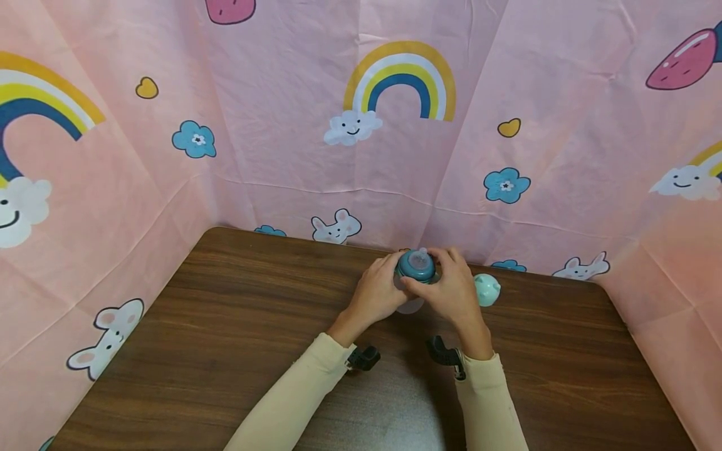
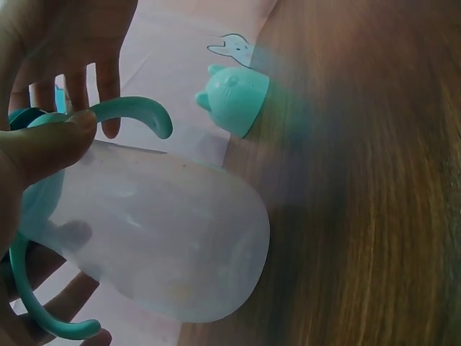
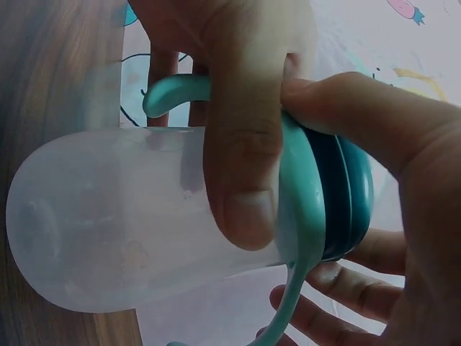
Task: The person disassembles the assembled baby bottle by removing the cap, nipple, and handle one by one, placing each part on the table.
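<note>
A baby bottle (image 2: 173,231) with a cloudy, see-through body is held upright over the table's back part. My left hand (image 1: 376,289) grips it around the neck, the thumb lying along the body in the right wrist view. From the other side, my right hand (image 1: 453,289) holds the dark teal collar (image 3: 346,194) between thumb and fingers. A clear nipple (image 1: 419,257) tops the collar. Mint side handles (image 3: 176,95) curve out from a ring below it. To the right of my right hand, a mint cap (image 1: 487,290) with small ears stands on the table, apart from the bottle.
The brown wooden table (image 1: 242,326) has rounded back corners. Pink printed cloth (image 1: 282,125) hangs behind it and at both sides, close to the back edge. Black wrist mounts (image 1: 363,357) jut inward from both sleeves.
</note>
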Available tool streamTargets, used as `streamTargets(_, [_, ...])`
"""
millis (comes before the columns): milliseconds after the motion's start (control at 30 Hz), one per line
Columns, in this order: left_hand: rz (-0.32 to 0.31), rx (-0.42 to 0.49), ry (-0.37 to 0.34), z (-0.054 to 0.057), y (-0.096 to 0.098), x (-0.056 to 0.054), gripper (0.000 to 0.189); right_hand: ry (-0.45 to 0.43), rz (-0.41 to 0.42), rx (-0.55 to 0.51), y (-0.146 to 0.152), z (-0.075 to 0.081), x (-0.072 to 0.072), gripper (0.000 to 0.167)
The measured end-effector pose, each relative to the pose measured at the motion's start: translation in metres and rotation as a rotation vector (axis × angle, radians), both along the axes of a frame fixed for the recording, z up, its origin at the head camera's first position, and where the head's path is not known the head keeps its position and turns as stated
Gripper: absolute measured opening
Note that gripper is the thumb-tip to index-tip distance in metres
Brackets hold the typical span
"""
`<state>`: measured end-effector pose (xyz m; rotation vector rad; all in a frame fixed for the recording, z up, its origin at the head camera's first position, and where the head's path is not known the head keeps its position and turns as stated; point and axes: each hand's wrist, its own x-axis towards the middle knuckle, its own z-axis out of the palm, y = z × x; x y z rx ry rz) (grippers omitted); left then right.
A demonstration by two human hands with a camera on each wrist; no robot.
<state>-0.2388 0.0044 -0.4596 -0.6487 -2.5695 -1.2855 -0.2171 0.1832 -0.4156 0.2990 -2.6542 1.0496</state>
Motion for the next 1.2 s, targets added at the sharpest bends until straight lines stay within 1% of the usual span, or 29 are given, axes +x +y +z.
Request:
streamTargets(133, [0.000, 0.007, 0.017, -0.0005, 0.0003, 0.0001, 0.071, 0.028, 0.009, 0.008, 0.0004, -0.0008, -0.0009, 0.072])
streamTargets(467, [-0.026, 0.027, 0.005, 0.0011, -0.0022, -0.0006, 0.071, 0.081, 0.026, 0.011, -0.0005, -0.0011, -0.0009, 0.068])
streamTargets(767, [-0.015, 0.029, -0.026, 0.0015, -0.0017, 0.0000, 0.074, 0.082, 0.020, 0.007, -0.0006, -0.0021, -0.0001, 0.068])
streamTargets(967, [-0.008, 0.037, -0.020, 0.0014, -0.0005, 0.0015, 0.074, 0.091, 0.019, 0.006, -0.0007, -0.0020, -0.0002, 0.067])
streamTargets(1200, [0.006, 0.042, -0.007, -0.0009, 0.0006, 0.0018, 0.073, 0.081, 0.002, 0.020, -0.0017, -0.0022, -0.0002, 0.072])
